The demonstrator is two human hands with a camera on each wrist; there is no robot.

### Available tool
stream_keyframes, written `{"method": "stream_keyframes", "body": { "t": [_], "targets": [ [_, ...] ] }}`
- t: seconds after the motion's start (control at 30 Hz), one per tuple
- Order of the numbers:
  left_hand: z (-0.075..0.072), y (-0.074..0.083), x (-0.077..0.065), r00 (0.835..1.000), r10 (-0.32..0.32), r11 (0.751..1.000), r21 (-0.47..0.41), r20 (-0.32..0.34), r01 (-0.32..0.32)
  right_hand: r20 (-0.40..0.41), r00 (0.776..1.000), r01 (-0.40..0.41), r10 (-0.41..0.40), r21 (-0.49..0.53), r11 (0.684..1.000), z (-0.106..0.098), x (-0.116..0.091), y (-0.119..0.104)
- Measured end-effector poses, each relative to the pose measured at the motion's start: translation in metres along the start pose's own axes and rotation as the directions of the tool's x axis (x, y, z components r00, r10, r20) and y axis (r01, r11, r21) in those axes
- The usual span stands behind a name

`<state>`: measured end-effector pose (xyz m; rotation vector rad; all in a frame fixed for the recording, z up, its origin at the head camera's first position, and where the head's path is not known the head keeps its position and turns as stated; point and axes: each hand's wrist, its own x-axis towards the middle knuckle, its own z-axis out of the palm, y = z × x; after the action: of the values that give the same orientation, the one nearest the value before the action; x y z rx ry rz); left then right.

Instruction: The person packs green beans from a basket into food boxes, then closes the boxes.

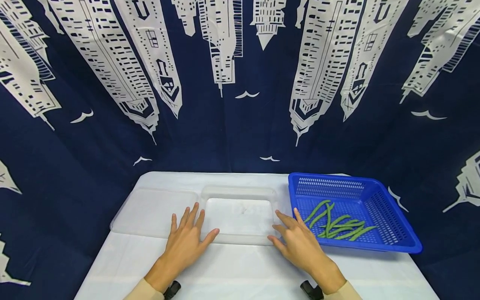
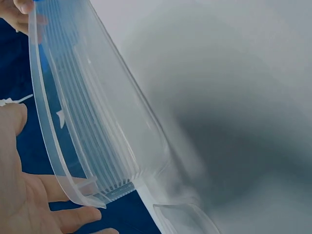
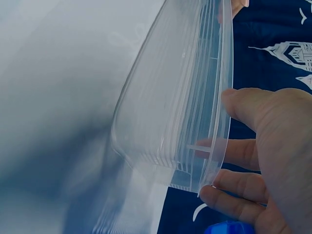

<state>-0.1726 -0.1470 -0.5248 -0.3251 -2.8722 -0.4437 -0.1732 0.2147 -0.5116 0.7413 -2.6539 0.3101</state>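
Observation:
A clear plastic container (image 1: 240, 239) with ribbed walls sits on the white table. My left hand (image 1: 186, 241) is at its left side, fingers spread and fairly straight; in the left wrist view the fingers (image 2: 78, 217) lie by the container's rim (image 2: 46, 122). At the right end is my right hand (image 1: 296, 243), fingers spread and slightly bent. Its fingertips (image 3: 207, 146) reach the rim (image 3: 225, 63) in the right wrist view, one of them seen through the plastic. A flat translucent lid (image 1: 150, 210) lies left of the container, partly behind the left hand.
Right of the container stands a blue plastic basket (image 1: 390, 216) with slotted walls. Several green beans (image 1: 330, 225) lie inside it, toward its left. A dark blue cloth (image 1: 225, 137) printed with white buildings hangs behind the white table (image 1: 240, 271).

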Motion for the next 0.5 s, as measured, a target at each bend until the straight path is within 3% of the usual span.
{"method": "stream_keyframes", "body": {
  "t": [0.17, 0.5],
  "targets": [
    [0.001, 0.0, 0.019, 0.999, 0.022, 0.998, -0.053, 0.029, -0.02, 0.004, 1.0, -0.004, 0.004, 0.007, 1.0, -0.002, 0.003, 0.003],
    [0.014, -0.006, 0.047, 0.988, -0.023, 0.99, -0.132, 0.155, 0.044, 0.042, 0.999, 0.001, -0.005, 0.088, 0.996, -0.009, 0.004, 0.009]
  ]
}}
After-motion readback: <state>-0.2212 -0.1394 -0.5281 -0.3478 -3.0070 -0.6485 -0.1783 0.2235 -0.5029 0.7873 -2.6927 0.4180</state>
